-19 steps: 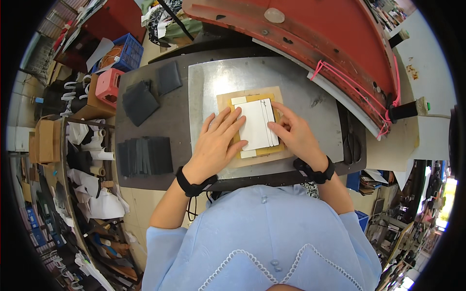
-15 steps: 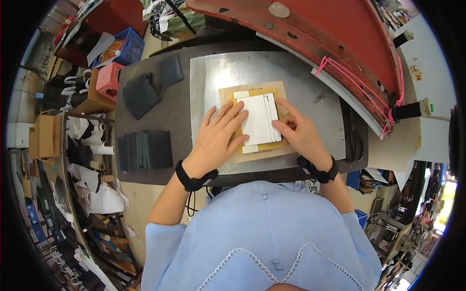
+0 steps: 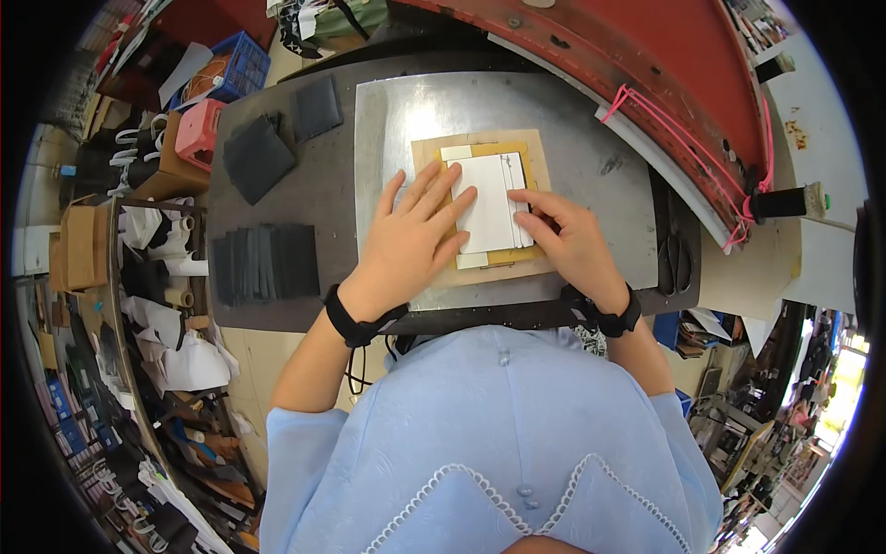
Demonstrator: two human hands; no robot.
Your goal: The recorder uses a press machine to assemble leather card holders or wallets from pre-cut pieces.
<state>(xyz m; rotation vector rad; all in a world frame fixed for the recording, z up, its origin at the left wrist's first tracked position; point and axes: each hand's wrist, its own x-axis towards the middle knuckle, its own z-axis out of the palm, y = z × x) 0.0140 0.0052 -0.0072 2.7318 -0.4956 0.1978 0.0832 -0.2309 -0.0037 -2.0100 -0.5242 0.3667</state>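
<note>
On a tan base board [image 3: 425, 146] lies a yellow board [image 3: 506, 257] with pale tabs at its left corners. A white card [image 3: 482, 205] with lines down its right side rests over the yellow board, and a dark edge shows beside it. My left hand [image 3: 399, 245] is open, its spread fingertips touching the card's left side. At the right side, my right hand [image 3: 574, 242] pinches with thumb and index finger on the card's edge. Its other fingers are curled and partly hidden.
Beneath the boards is a shiny metal plate [image 3: 600, 120] on a dark table. Dark flat pieces lie left: a fanned row [image 3: 266, 263], a loose pile [image 3: 257, 159] and another piece [image 3: 317, 109]. A red machine beam [image 3: 591, 55] with pink cord slants overhead at the right.
My right index finger has come down from the card's upper right corner to meet the thumb at its right edge. The left hand stays on the card. The view has shifted slightly.
</note>
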